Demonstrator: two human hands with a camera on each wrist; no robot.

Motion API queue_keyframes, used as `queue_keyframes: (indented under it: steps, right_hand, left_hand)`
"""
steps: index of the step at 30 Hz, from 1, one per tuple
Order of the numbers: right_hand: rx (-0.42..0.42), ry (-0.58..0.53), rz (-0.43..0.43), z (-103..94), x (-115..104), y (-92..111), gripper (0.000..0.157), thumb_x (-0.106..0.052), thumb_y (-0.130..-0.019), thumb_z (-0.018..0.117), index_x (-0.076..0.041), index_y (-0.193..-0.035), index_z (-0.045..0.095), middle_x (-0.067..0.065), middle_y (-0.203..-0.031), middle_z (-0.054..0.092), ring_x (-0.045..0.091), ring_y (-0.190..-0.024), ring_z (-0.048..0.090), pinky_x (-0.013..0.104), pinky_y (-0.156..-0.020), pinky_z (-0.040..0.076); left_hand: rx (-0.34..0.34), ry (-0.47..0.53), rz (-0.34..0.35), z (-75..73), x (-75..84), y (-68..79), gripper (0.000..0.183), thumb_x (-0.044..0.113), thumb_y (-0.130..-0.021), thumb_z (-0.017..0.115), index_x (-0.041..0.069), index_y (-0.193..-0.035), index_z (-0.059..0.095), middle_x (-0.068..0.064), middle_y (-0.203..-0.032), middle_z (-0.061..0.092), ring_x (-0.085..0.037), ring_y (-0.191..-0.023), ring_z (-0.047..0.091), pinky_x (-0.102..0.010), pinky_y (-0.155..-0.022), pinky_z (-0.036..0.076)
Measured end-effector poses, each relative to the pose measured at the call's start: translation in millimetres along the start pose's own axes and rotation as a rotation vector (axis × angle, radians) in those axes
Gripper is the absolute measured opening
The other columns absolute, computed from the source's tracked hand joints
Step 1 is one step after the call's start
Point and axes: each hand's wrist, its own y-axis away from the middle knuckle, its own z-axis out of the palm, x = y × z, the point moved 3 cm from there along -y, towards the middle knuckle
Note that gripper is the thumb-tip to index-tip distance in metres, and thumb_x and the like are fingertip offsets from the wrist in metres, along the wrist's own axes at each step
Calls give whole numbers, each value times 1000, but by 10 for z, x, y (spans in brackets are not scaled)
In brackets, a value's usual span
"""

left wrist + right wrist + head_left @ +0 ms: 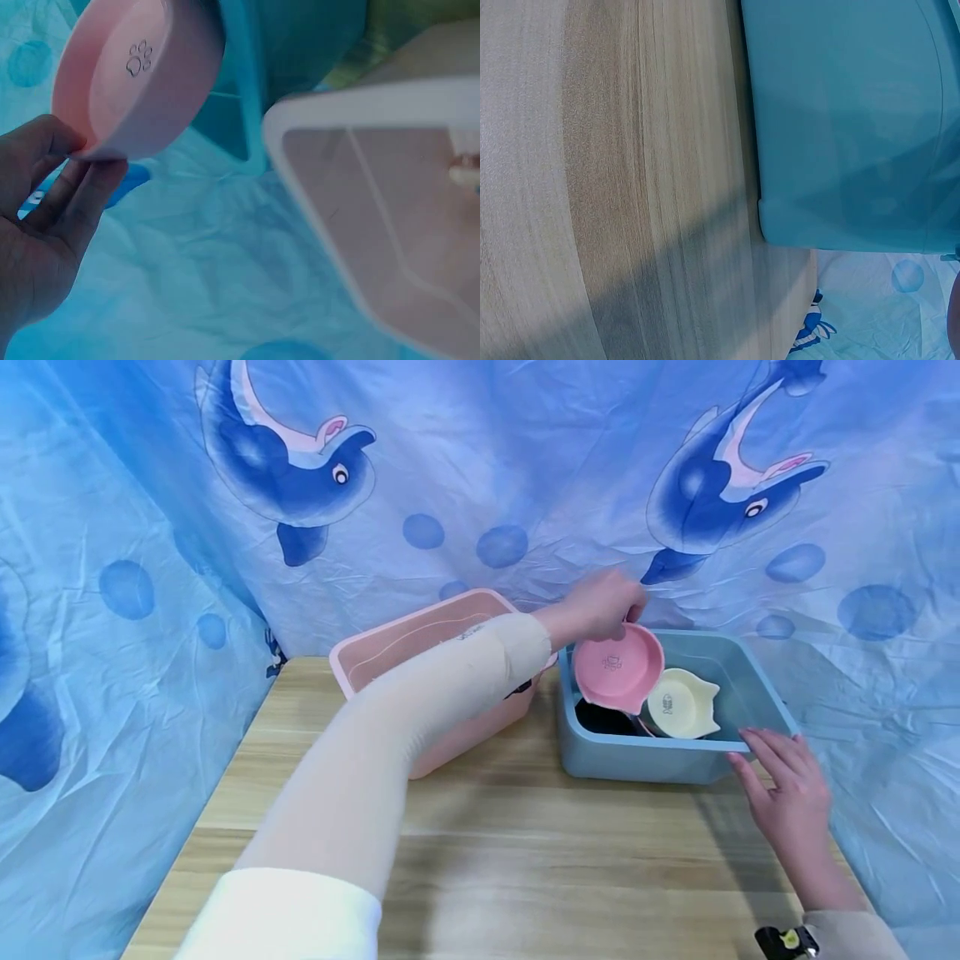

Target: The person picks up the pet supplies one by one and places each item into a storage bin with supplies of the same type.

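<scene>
My left hand [603, 602] pinches the edge of a pink bowl [618, 668] with a paw print inside. The bowl is tilted above the left part of a blue bin [637, 768]. In the left wrist view, the thumb and fingertips hold the rim of that bowl [150, 82]. A cream bowl with pointed ears [684, 703] leans inside the bin, beside a dark item [600, 718] that is partly hidden. My right hand [787, 785] holds the bin's front right rim, fingers over it and thumb outside. The right wrist view shows the bin's side [847, 150] and barely any hand.
A pink bin [465, 747] stands left of the blue one, partly covered by my left forearm. Both are on a wooden table [540, 860]. A blue curtain with dolphins [525, 468] hangs close behind and along the sides.
</scene>
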Motion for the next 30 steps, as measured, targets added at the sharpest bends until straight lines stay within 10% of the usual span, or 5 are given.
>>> queue_keyframes:
  steps: [8,30]
  right_hand:
    - [-12,6,8,11,-4,13,71,-65,-104,56,0,-127,77,27,-120,74,50,-113,63,53,-130,30]
    - [-55,36,37,27,46,25,67,-59,-107,57,1,-131,74,29,-122,72,50,-117,61,54,-131,28]
  left_hand:
    - [-90,66,10,452,-126,-214,13,1,-92,74,13,-96,77,3,-93,68,-15,-96,57,-26,-88,48]
    - [-319,197,-141,1059,-138,-556,17,-2,-92,70,14,-87,73,1,-92,68,-13,-70,63,-21,-56,53]
